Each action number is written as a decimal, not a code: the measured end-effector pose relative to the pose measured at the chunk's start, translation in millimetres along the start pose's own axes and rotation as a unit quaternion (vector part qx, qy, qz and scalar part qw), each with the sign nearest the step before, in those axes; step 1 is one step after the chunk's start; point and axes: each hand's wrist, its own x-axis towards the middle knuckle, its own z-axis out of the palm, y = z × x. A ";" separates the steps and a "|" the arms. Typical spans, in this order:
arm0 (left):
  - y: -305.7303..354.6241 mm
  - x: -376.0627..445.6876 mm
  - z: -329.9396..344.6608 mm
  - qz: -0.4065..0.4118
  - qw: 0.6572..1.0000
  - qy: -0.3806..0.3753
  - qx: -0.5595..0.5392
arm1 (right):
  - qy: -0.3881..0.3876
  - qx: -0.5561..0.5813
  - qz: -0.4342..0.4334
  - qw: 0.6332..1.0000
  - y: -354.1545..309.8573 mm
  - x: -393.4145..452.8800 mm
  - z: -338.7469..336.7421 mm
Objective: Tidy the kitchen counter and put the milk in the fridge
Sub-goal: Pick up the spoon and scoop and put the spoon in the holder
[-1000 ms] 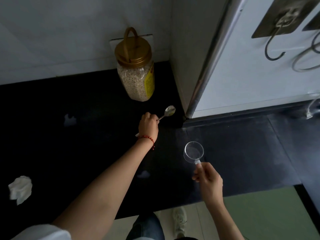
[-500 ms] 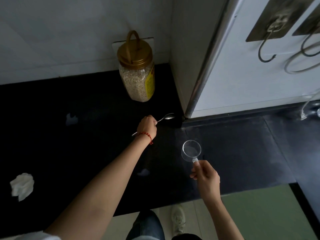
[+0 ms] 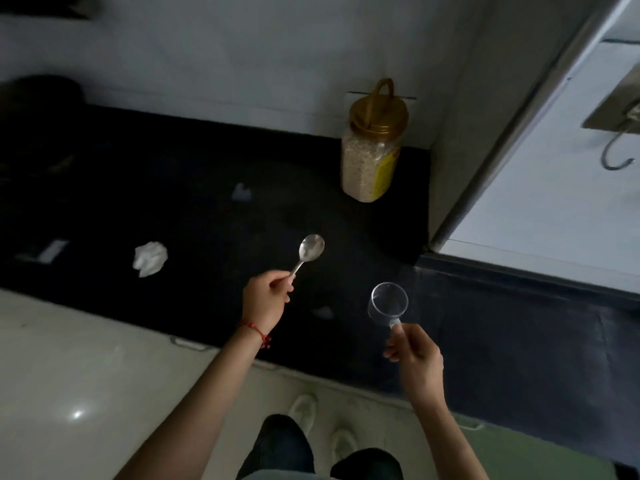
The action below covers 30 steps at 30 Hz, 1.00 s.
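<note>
My left hand (image 3: 265, 296) grips the handle of a metal spoon (image 3: 309, 251), whose bowl points up and away above the black counter (image 3: 194, 188). My right hand (image 3: 414, 353) pinches the handle of a small clear glass cup (image 3: 388, 301), held over the counter's front right part. A crumpled white tissue (image 3: 150, 258) lies on the counter left of the spoon. No milk container is in view.
A clear jar of grain with a gold lid (image 3: 374, 147) stands in the back corner against the wall. A white fridge side with a metal hook (image 3: 616, 154) rises at the right. Small white scraps (image 3: 241, 194) lie on the counter. A dark object (image 3: 38, 98) sits far left.
The spoon has been lifted off the counter near the fridge corner and drawn back toward me. My view has swung left, so the jar and fridge sit further right.
</note>
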 end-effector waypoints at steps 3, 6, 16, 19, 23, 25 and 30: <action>-26.6 -39.2 -43.1 -0.052 0.993 0.070 -0.083 | -0.068 -0.012 -0.019 0.997 -7.4 -9.4 15.0; -51.2 -79.3 -87.0 -0.092 0.973 0.148 -0.150 | -0.141 -0.034 -0.041 0.989 -17.6 -20.5 45.9; -162.9 -215.1 -222.3 -0.183 0.874 0.384 -0.235 | -0.396 -0.069 -0.114 0.909 -43.4 -114.5 210.4; -202.6 -247.8 -260.9 -0.207 0.835 0.440 -0.257 | -0.455 -0.067 -0.121 0.880 -40.9 -155.2 269.9; -252.9 -284.5 -316.3 -0.219 0.803 0.482 -0.274 | -0.517 -0.092 -0.143 0.839 -40.7 -212.4 347.2; -274.5 -298.3 -343.6 -0.226 0.794 0.491 -0.279 | -0.532 -0.098 -0.143 0.829 -39.7 -238.7 382.6; -313.7 -305.8 -412.7 -0.221 0.780 0.516 -0.276 | -0.555 -0.121 -0.142 0.811 -39.9 -286.7 461.6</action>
